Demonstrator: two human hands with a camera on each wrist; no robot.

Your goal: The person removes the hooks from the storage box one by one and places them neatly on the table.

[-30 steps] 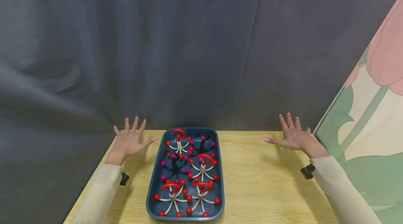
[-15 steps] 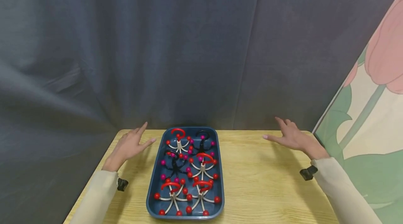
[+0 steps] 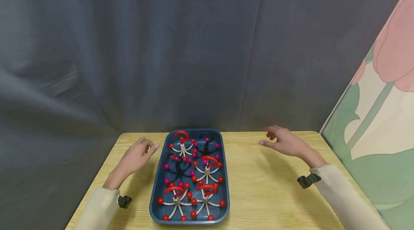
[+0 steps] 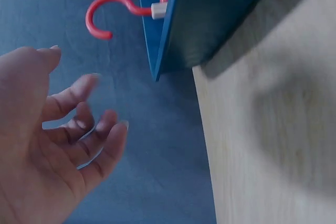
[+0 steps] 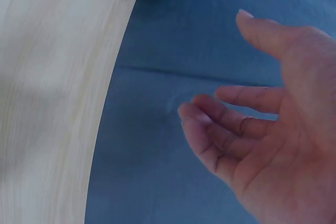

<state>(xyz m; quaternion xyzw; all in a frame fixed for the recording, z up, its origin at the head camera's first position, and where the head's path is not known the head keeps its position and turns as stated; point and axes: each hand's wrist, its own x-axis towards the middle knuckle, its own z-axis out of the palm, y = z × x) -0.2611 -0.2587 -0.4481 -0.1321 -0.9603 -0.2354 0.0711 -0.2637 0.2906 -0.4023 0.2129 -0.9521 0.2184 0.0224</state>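
A dark blue tray (image 3: 156,208) holds several hanging hooks with curved, ball-tipped arms. Most are white with red tops, such as the front left white hook (image 3: 177,203); two are black with pink balls, among them one black hook (image 3: 179,169). Left of the tray my left hand (image 3: 134,156) hovers above the table, fingers loosely curled, holding nothing. My right hand (image 3: 286,142) is over the table well to the tray's right, fingers loosely bent and nothing in them. In the left wrist view a red hook top (image 4: 94,17) sticks up past the tray wall (image 4: 210,19).
The tray stands on a light wooden table (image 3: 258,194). A dark grey-blue curtain (image 3: 200,61) hangs behind the table's far edge. On the right is a wall panel (image 3: 381,122) painted with pink and green flowers. Each wrist carries a small black camera (image 3: 124,201).
Both hands have gone from widely spread fingers to loosely curled ones and have lowered somewhat. The right hand has shifted a little to the left. The tray and hooks have stayed put.
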